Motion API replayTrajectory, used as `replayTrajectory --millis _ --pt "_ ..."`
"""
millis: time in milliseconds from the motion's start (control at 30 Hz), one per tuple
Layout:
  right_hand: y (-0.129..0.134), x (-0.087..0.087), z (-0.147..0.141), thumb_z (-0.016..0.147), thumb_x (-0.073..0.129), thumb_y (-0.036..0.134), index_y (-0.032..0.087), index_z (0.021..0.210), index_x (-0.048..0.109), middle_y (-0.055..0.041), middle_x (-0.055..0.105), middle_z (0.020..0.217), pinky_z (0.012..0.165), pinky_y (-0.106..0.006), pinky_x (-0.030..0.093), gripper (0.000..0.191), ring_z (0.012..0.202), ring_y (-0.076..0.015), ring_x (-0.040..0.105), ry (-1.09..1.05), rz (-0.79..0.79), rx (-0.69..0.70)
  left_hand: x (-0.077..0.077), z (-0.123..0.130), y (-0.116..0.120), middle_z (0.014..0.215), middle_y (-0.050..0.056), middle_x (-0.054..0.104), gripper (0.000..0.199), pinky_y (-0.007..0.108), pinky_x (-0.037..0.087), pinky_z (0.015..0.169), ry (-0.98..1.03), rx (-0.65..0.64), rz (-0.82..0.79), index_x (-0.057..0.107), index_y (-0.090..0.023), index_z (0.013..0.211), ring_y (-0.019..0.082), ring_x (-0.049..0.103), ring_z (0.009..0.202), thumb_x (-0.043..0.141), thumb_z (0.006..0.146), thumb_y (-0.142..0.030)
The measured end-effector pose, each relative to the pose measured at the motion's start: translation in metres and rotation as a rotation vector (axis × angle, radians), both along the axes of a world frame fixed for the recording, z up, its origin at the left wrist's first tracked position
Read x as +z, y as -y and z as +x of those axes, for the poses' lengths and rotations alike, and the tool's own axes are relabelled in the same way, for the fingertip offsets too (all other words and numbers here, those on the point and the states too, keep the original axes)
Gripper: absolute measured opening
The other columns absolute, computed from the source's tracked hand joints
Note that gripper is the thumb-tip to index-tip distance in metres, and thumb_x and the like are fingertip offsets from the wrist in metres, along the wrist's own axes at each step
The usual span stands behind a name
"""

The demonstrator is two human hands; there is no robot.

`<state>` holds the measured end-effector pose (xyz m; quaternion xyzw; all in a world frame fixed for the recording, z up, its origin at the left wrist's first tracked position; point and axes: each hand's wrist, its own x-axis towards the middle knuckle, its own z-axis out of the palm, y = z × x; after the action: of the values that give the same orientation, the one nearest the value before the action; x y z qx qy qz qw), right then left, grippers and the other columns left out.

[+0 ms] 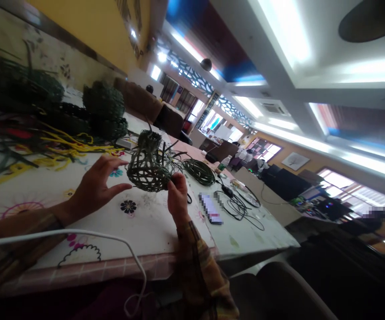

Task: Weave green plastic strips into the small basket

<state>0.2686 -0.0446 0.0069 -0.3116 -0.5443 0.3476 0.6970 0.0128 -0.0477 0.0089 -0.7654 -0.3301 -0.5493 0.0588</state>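
Note:
A dark green openwork woven piece (147, 169), with a round body and a narrower, denser neck at its far end, is held above the table. My right hand (178, 195) pinches its right edge between thumb and fingers. To the left of the piece, my left hand (101, 182) is open, thumb and fingers spread apart, with the fingertips close to the weave; whether they touch it is unclear. Loose dark strips stick out behind the piece on its right side.
Green woven bundles (104, 104) and yellow strips (65, 142) lie at the back left. Right of my hands are a coil of green strip (199, 172), a phone (211, 209) and black cables (239, 206). A white cable (112, 237) crosses the table's front edge.

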Motion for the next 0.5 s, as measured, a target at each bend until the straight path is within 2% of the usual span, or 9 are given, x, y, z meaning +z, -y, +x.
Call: replayTrajectory --millis 100,333,433,500 --pt "0.003 -0.004 -0.008 0.071 0.073 0.029 0.023 0.097 0.052 0.0025 0.053 0.087 0.067 -0.022 0.046 0.033 0.074 -0.0098 0.050 -0.009 -0.009 0.039 -0.001 0.004 0.002 0.120 0.011 0.059 0.055 0.040 0.052 0.098 0.016 -0.022 0.004 0.052 -0.021 0.131 0.027 0.060 0.111 0.067 0.088 -0.052" --pt "0.009 -0.013 -0.024 0.075 0.070 0.029 0.024 0.098 0.050 0.0030 0.051 0.087 0.068 -0.023 0.044 0.032 0.073 -0.0096 0.048 0.027 -0.051 0.098 -0.006 0.002 -0.002 0.103 0.006 0.058 0.037 0.040 0.056 0.087 0.119 -0.007 -0.104 0.055 -0.021 0.114 0.023 0.062 0.093 0.061 0.092 -0.049" --pt "0.011 -0.014 -0.026 0.074 0.070 0.029 0.024 0.098 0.050 0.0033 0.050 0.086 0.067 -0.022 0.044 0.031 0.073 -0.0096 0.046 -0.002 -0.065 0.118 -0.006 0.002 -0.001 0.100 0.006 0.059 0.030 0.042 0.055 0.086 0.110 -0.018 -0.099 0.056 -0.021 0.111 0.023 0.061 0.092 0.059 0.093 -0.046" --pt "0.012 -0.013 -0.026 0.075 0.071 0.027 0.024 0.097 0.051 0.0036 0.050 0.085 0.066 -0.021 0.042 0.030 0.073 -0.0094 0.046 -0.034 -0.076 0.131 -0.007 0.003 -0.001 0.104 0.007 0.057 0.033 0.043 0.055 0.087 0.139 -0.031 -0.094 0.056 -0.021 0.113 0.024 0.060 0.095 0.060 0.092 -0.046"
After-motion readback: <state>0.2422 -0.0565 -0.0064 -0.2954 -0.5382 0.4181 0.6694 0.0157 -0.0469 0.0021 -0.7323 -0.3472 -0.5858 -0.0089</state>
